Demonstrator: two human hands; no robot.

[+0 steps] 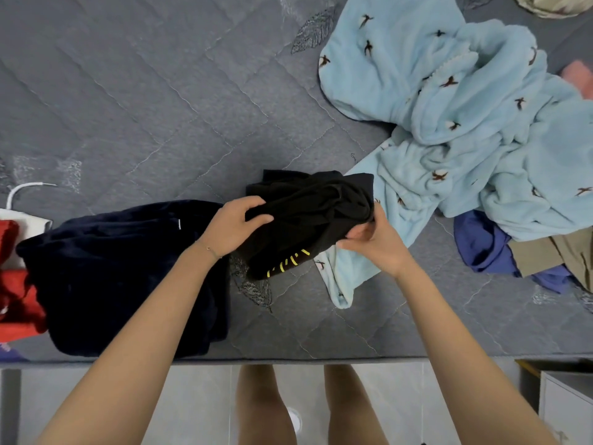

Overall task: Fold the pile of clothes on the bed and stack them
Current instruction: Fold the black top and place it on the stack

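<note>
A bunched black garment (308,213) with yellow lettering is held just above the grey quilted bed (144,107), near its front edge. My left hand (236,226) grips its left side with curled fingers. My right hand (373,242) grips its right end, fingers tucked into the cloth. To the left lies a folded dark navy garment (122,277). To the right sprawls a light blue fleece garment (449,123) with small bird prints, one of its ends reaching under the black garment.
Red clothes (16,300) and a white hanger (22,194) lie at the left edge. A blue-purple garment (481,245) and a khaki one (552,252) sit at the right. A white cabinet (568,409) stands on the floor by the bed's front edge.
</note>
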